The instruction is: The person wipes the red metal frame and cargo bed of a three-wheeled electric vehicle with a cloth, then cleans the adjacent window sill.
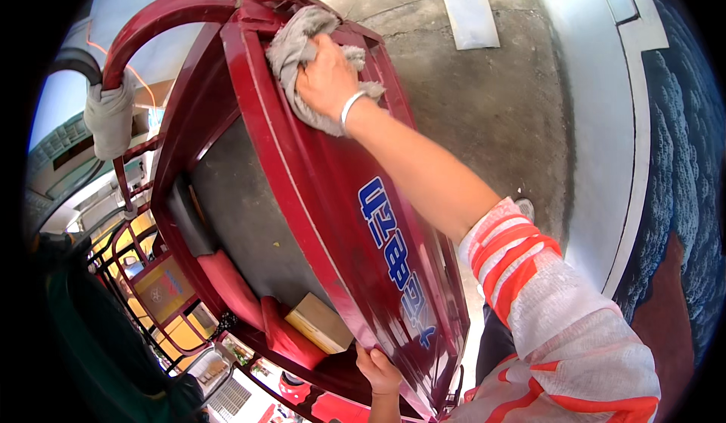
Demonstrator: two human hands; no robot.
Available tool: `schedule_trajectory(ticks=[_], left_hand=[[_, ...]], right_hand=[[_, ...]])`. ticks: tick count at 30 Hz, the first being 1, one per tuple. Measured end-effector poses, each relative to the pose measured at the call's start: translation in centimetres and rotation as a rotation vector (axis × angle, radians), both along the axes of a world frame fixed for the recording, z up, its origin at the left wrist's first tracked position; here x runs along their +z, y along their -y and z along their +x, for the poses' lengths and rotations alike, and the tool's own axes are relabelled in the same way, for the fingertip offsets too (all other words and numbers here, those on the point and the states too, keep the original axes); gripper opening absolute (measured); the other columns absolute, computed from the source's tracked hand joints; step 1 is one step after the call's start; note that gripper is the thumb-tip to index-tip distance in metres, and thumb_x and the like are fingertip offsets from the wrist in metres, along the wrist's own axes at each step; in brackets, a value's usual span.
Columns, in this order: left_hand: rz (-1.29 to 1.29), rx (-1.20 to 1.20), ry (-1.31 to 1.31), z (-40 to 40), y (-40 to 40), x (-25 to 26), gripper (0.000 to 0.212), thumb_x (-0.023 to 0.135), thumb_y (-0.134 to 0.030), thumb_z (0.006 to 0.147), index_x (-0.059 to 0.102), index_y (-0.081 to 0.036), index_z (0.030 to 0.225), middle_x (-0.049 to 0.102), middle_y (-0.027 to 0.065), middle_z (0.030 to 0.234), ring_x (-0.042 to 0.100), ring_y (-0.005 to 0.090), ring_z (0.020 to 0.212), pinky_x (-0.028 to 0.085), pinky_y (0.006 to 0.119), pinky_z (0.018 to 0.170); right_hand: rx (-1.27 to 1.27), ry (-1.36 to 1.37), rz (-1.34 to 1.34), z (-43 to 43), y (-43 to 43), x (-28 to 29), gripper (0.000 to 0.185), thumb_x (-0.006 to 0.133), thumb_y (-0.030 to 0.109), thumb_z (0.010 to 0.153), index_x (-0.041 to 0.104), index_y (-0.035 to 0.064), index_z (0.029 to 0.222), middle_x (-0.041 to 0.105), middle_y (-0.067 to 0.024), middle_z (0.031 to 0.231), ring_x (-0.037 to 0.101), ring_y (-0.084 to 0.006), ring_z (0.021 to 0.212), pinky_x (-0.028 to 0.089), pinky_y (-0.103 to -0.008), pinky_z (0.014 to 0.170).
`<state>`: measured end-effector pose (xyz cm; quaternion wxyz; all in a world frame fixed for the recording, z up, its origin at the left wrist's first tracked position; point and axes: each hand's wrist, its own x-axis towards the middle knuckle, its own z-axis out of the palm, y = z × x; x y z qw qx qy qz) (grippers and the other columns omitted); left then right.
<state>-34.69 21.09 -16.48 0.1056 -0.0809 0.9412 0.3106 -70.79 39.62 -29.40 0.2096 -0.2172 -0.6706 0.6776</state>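
My right hand [329, 77], with a silver bracelet at its wrist, presses a grey terry cloth [309, 108] against the outer side of a dark red metal cargo bed [334, 168]. The cloth is bunched under the fingers near the panel's far end. Lower in the view, my left hand [379, 369] grips the top rim of the same side panel. Large blue and white lettering [394, 253] runs along the panel between the two hands. Glossy paint on its near end shows reflections.
Inside the bed lie a cardboard box [320, 324], red cloth [238, 292] and a dark mat [238, 179]. A curved red tube [164, 17] rises at the far corner, beside a cloth-wrapped bar [110, 119]. A white wall [595, 111] borders the concrete floor [482, 100].
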Motion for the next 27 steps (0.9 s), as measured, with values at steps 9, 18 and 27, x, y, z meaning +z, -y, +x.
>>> schedule_trajectory(ticks=[9,18,27], left_hand=[[-0.014,-0.017,0.022,0.4,0.3,0.1,0.052,0.036,-0.032,0.090,0.036,0.012,0.118,0.054,0.0212,0.100,0.056,0.0289,0.084,0.045,0.034,0.071],[-0.128,-0.006,0.014,1.0,1.0,-0.5,0.051,0.024,-0.033,0.092,0.040,0.008,0.117,0.055,0.0188,0.101,0.054,0.0242,0.088,0.045,0.031,0.073],[0.071,0.113,0.129,1.1,1.4,0.3,0.050,0.030,-0.026,0.093,0.031,0.014,0.122,0.048,0.0239,0.112,0.050,0.0249,0.097,0.042,0.031,0.081]], right_hand=[[-0.146,0.165,0.032,-1.7,0.4,-13.0,0.044,0.053,0.018,0.074,0.045,0.0031,0.114,0.044,-0.0180,0.118,0.036,-0.0343,0.114,0.035,-0.0429,0.092],[0.104,0.131,0.228,2.7,1.1,-13.4,0.031,0.057,0.015,0.070,0.058,0.0128,0.100,0.044,-0.0096,0.118,0.041,-0.0346,0.108,0.038,-0.0416,0.090],[0.124,0.100,0.274,17.1,4.8,-12.2,0.030,0.059,0.009,0.067,0.060,0.0124,0.097,0.040,-0.0137,0.120,0.034,-0.0409,0.111,0.035,-0.0471,0.091]])
